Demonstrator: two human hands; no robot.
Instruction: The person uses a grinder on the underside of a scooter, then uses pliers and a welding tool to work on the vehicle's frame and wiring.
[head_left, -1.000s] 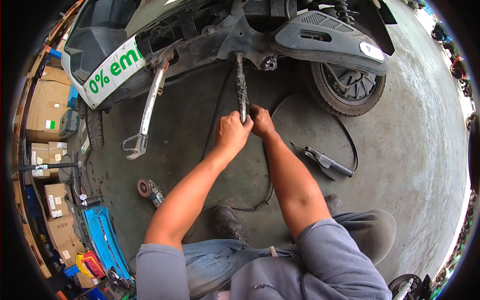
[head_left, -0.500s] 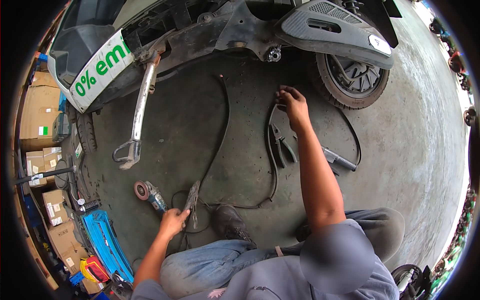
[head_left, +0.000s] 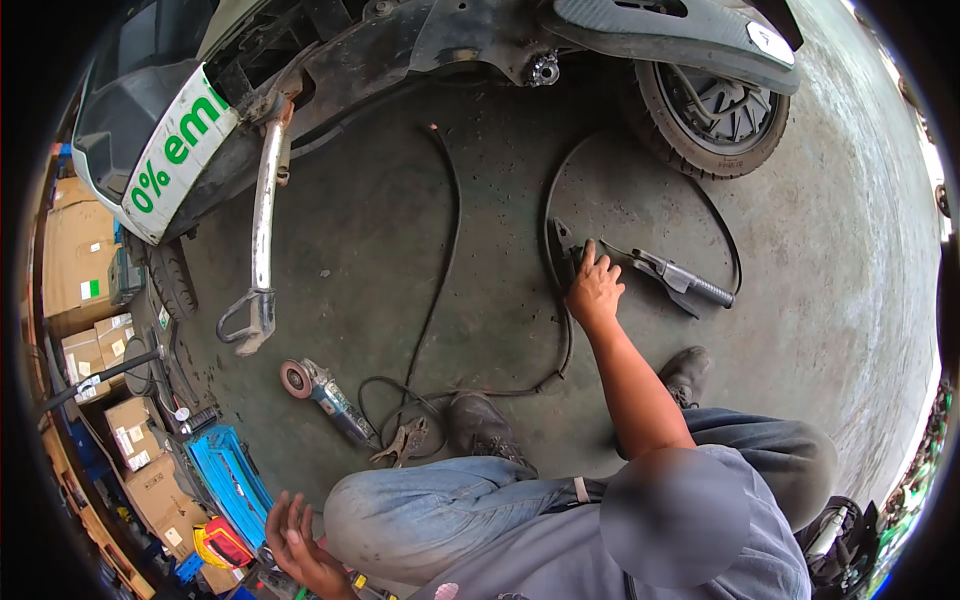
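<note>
My right hand (head_left: 597,290) reaches down over a pair of pliers (head_left: 563,238) on the floor, covering much of the handles. Its visible fingers are stretched and apart; the thumb is hidden, and no grip on the pliers shows. My left hand (head_left: 300,550) is raised beside my left knee, fingers apart, holding nothing. An electrode holder (head_left: 690,283) with a ribbed grip lies just right of my right hand. Near my left boot lie a spring clamp (head_left: 405,440) and an angle grinder (head_left: 335,405) with a reddish disc.
A scooter (head_left: 440,45) spans the far side, its wheel (head_left: 715,120) at the right and a metal stand leg (head_left: 264,220) at the left. Black cable (head_left: 458,210) loops over the floor. Cardboard boxes (head_left: 80,250) and a blue folded crate (head_left: 228,470) line the left.
My left hand has let go of the clamp, now on the floor, and drawn back toward my knee. My right hand has left the cable and come nearer, down to the pliers.
</note>
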